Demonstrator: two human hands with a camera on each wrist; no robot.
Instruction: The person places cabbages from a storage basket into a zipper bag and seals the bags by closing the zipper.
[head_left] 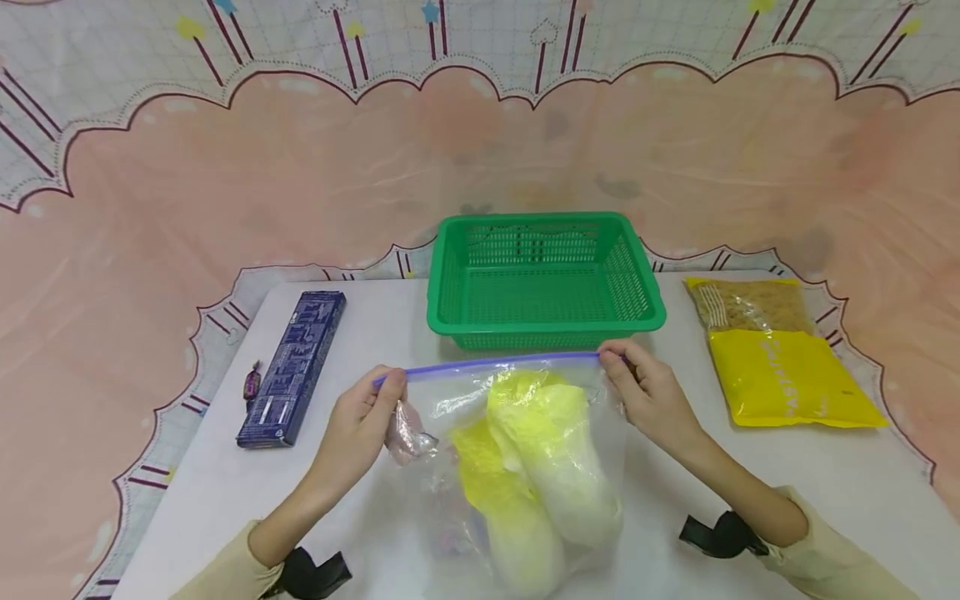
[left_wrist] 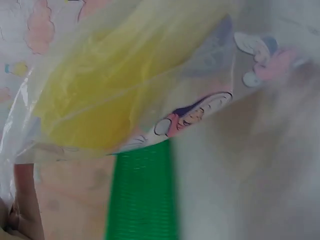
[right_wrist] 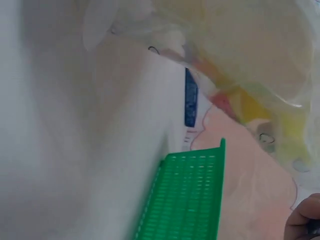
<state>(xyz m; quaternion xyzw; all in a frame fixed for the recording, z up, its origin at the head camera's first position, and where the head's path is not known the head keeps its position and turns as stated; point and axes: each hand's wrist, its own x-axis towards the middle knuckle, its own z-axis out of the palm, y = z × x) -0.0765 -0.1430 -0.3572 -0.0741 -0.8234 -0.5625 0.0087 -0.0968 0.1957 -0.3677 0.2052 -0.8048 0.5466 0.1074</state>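
A clear zip bag [head_left: 457, 408] with a purple zip strip hangs between my hands in front of the green basket. Inside it lie two long, rounded white-and-yellow things [head_left: 540, 467] that look like Chinese cabbages. The left hand [head_left: 366, 417] pinches the strip's left end, and the right hand [head_left: 651, 396] pinches its right end. The strip is stretched nearly straight. Whether the zip is sealed I cannot tell. Printed cartoon figures show on the bag [left_wrist: 200, 112] in the left wrist view. Only a bit of each hand shows in the wrist views.
Behind the bag stands a green plastic basket [head_left: 547, 327]. To the left lie a dark blue box [head_left: 292, 371] and a small dark wrapped piece [head_left: 252, 385]. A yellow pasta packet [head_left: 795, 379] is at the right. The white table [head_left: 360, 500] meets a patterned cloth at its edges.
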